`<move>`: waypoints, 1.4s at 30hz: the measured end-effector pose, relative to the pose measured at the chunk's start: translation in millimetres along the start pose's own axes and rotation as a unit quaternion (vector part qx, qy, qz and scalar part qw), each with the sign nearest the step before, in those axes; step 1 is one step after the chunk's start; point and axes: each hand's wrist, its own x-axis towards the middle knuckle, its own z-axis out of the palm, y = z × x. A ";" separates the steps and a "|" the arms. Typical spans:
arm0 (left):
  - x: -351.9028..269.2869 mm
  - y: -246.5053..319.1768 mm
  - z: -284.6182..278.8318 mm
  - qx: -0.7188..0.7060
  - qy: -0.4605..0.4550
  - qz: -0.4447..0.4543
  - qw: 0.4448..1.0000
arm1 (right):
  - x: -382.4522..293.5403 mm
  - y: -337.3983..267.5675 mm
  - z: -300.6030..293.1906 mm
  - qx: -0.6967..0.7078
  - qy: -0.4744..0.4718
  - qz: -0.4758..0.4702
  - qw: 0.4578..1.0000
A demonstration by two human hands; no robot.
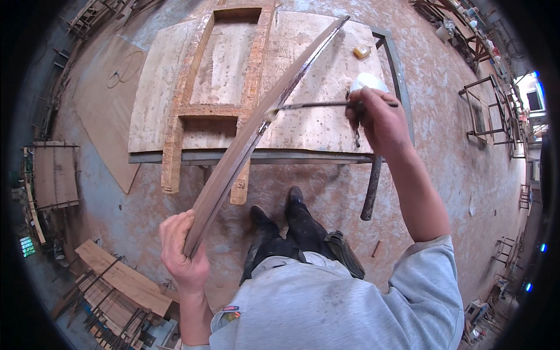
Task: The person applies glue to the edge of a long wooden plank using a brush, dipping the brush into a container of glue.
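My left hand (pixel 186 249) grips the near end of a long brown wooden board (pixel 232 168), which slopes up and away over the worktable. A glossy wet coat, perhaps glue, shines along part of its narrow edge. In my right hand (pixel 380 118) is a thin dark stick (pixel 315 105), probably a brush; its pale tip meets the board's edge around mid-length. Just behind that hand stands a white container (pixel 367 82), partly hidden by my fingers. A small container of yellowish stuff (pixel 362 52) lies beyond it.
A ladder-like wooden frame (pixel 183 92) rests on the stained plywood tabletop (pixel 315 131) and overhangs its front edge. A dark handle (pixel 372 188) sticks out past the table near my right arm. Clamped boards (pixel 118 280) stand at lower left; a metal rack (pixel 485 105) stands right.
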 end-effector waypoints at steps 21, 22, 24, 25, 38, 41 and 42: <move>-2.2 -10.8 4.6 -0.022 0.003 0.006 1.000 | -69.7 4.9 47.0 -0.199 -0.195 -0.291 0.915; -2.1 -10.9 4.8 -0.025 0.003 0.005 1.000 | -72.7 2.7 44.6 -0.166 -0.187 -0.227 0.941; -3.6 -11.6 4.6 -0.030 0.004 0.000 1.000 | -63.4 2.6 38.1 -0.131 -0.113 -0.123 0.977; -3.9 -11.1 4.2 -0.027 0.002 -0.001 1.000 | -53.8 1.5 30.6 -0.125 -0.074 -0.077 0.986; -8.3 -7.3 6.0 -0.010 -0.001 -0.010 1.000 | 45.7 -2.0 -32.0 -0.237 0.095 -0.191 0.948; -11.9 -7.7 6.5 -0.012 -0.004 -0.012 1.000 | 27.4 1.3 -19.0 -0.318 0.017 -0.255 0.913; -11.0 -8.2 6.7 -0.016 -0.004 -0.011 1.000 | 20.2 3.8 -14.7 -0.318 -0.008 -0.232 0.919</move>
